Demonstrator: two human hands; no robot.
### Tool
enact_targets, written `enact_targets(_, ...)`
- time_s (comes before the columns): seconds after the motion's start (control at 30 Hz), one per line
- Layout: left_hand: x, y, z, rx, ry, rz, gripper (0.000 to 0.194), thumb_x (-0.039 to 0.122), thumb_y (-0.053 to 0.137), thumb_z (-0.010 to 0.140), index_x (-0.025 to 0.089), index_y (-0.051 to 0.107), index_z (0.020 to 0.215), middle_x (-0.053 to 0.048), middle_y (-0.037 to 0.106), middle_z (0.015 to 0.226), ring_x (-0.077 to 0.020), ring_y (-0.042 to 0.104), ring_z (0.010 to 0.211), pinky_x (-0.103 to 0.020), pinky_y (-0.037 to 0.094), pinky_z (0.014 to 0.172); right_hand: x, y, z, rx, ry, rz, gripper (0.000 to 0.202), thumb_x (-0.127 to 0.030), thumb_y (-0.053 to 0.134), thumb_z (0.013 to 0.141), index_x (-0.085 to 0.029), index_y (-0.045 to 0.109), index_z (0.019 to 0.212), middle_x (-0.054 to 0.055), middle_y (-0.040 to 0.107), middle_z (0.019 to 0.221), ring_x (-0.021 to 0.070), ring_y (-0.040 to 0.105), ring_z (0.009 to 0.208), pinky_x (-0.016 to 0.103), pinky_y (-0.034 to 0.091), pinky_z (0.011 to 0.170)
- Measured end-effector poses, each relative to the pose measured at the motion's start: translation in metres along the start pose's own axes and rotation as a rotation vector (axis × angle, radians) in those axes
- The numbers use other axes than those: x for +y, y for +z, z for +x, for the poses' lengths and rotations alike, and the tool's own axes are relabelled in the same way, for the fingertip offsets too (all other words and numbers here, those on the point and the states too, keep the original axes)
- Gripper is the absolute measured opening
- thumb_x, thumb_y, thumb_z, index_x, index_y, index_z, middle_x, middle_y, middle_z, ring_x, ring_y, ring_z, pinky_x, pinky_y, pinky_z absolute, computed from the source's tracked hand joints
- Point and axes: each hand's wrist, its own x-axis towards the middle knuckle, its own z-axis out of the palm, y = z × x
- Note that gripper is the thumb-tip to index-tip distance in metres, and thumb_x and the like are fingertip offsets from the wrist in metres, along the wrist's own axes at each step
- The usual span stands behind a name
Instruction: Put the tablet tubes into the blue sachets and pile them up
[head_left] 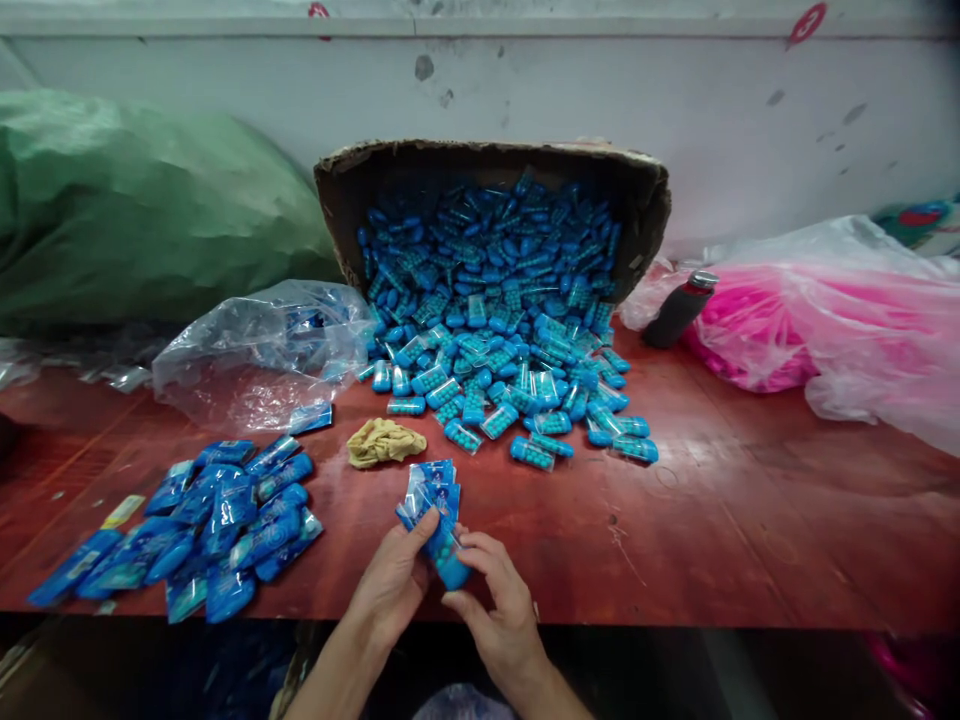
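Near the table's front edge, my left hand (394, 575) pinches a few flat blue printed packets (435, 490), its thumb lying across them. A small blue capsule-shaped container (452, 568) with round beads sits at the near end of the packets; I cannot tell how far it is inside one. The bent fingers of my right hand (501, 612) are closed about the container's side and lower end. Left of my hands lies a pile of filled blue packets (229, 510). Ahead, many loose bead containers (499, 340) spill from a tipped cardboard box (652, 205).
A crumpled yellowish cloth (384, 443) lies just beyond my hands. Behind the pile is a clear plastic bag (225, 350), with a large green sack (150, 220) further back. At right stand a dark bottle (675, 315) and a bag of pink items (787, 320) on the red table (712, 520).
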Motion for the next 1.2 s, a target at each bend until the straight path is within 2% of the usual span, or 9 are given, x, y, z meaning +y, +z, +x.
enact_targets(0.17, -0.006, -0.011, 0.002, -0.047, -0.066, -0.109, 0.011, 0.014, 0.059, 0.075, 0.011, 0.065, 0.083, -0.007, 0.070, 0.073, -0.0147, 0.065, 0.068, -0.025, 0.051, 0.067, -0.003, -0.005, 0.010, -0.036, 0.255, 0.393, 0.031, -0.015, 0.065, 0.070, -0.025, 0.061, 0.099, 0.004, 0.056, 0.106, 0.0205, 0.052, 0.101, 0.032, 0.043, 0.086)
enact_targets(0.37, -0.017, -0.006, 0.001, -0.090, -0.101, -0.190, 0.011, 0.017, 0.058, 0.076, 0.012, 0.066, 0.079, -0.006, 0.070, 0.077, -0.0151, 0.064, 0.074, -0.025, 0.050, 0.070, -0.002, 0.000, 0.012, 0.036, 0.403, 0.626, 0.039, -0.015, 0.073, 0.060, -0.026, 0.060, 0.094, -0.001, 0.059, 0.095, 0.0136, 0.056, 0.076, 0.024, 0.046, 0.064)
enact_targets(0.47, -0.019, -0.004, -0.001, -0.099, -0.112, -0.201, 0.010, 0.018, 0.061, 0.074, 0.011, 0.067, 0.079, -0.005, 0.069, 0.074, -0.0133, 0.063, 0.069, -0.024, 0.050, 0.067, -0.004, 0.002, 0.012, 0.078, 0.408, 0.568, 0.033, -0.015, 0.073, 0.059, -0.023, 0.062, 0.089, 0.001, 0.059, 0.095, 0.0155, 0.055, 0.082, 0.025, 0.046, 0.069)
enact_targets(0.57, -0.017, -0.006, -0.003, -0.133, -0.045, -0.147, 0.010, 0.017, 0.064, 0.071, 0.012, 0.067, 0.079, -0.003, 0.068, 0.071, -0.0113, 0.061, 0.063, -0.021, 0.048, 0.060, -0.003, -0.001, 0.013, 0.100, 0.442, 0.550, 0.027, -0.021, 0.071, 0.063, -0.022, 0.061, 0.088, 0.000, 0.061, 0.088, 0.0143, 0.055, 0.074, 0.025, 0.047, 0.061)
enact_targets(0.67, -0.012, -0.010, -0.004, -0.182, 0.000, -0.087, 0.013, 0.015, 0.063, 0.071, 0.013, 0.067, 0.084, -0.004, 0.069, 0.075, -0.0126, 0.063, 0.069, -0.021, 0.048, 0.065, -0.005, -0.007, 0.016, 0.053, 0.430, 0.502, 0.029, -0.023, 0.069, 0.066, -0.023, 0.059, 0.093, -0.001, 0.062, 0.085, 0.0136, 0.055, 0.071, 0.025, 0.047, 0.061)
enact_targets(0.8, -0.010, -0.018, -0.003, -0.294, -0.069, -0.117, 0.015, 0.017, 0.062, 0.072, 0.014, 0.066, 0.087, -0.005, 0.070, 0.082, -0.0174, 0.064, 0.083, -0.025, 0.048, 0.074, -0.014, -0.017, 0.021, -0.016, 0.280, 0.152, 0.044, -0.022, 0.073, 0.064, -0.028, 0.057, 0.105, -0.002, 0.060, 0.087, 0.0147, 0.053, 0.080, 0.028, 0.043, 0.078)
enact_targets(0.93, -0.010, -0.020, -0.001, -0.384, -0.125, -0.125, 0.023, 0.017, 0.064, 0.070, 0.013, 0.065, 0.092, -0.009, 0.071, 0.084, -0.0210, 0.064, 0.086, -0.027, 0.049, 0.072, -0.021, -0.026, 0.026, -0.108, 0.139, -0.145, 0.069, -0.028, 0.079, 0.057, -0.034, 0.050, 0.120, 0.001, 0.054, 0.097, 0.0202, 0.051, 0.091, 0.034, 0.041, 0.086)
enact_targets(1.07, -0.010, -0.017, -0.002, -0.419, -0.168, -0.111, 0.024, 0.017, 0.065, 0.068, 0.013, 0.066, 0.092, -0.009, 0.071, 0.080, -0.0219, 0.066, 0.081, -0.028, 0.050, 0.070, -0.024, -0.029, 0.028, -0.185, 0.124, -0.110, 0.083, -0.032, 0.080, 0.055, -0.035, 0.039, 0.128, 0.004, 0.047, 0.117, 0.0244, 0.045, 0.109, 0.038, 0.035, 0.096)
enact_targets(1.2, -0.016, -0.014, -0.004, -0.397, -0.183, -0.122, 0.022, 0.018, 0.066, 0.068, 0.012, 0.066, 0.088, -0.009, 0.071, 0.075, -0.0199, 0.066, 0.071, -0.027, 0.050, 0.063, -0.026, -0.030, 0.031, -0.273, 0.159, 0.057, 0.067, -0.033, 0.075, 0.062, -0.030, 0.047, 0.123, 0.004, 0.051, 0.116, 0.0236, 0.048, 0.109, 0.036, 0.036, 0.095)
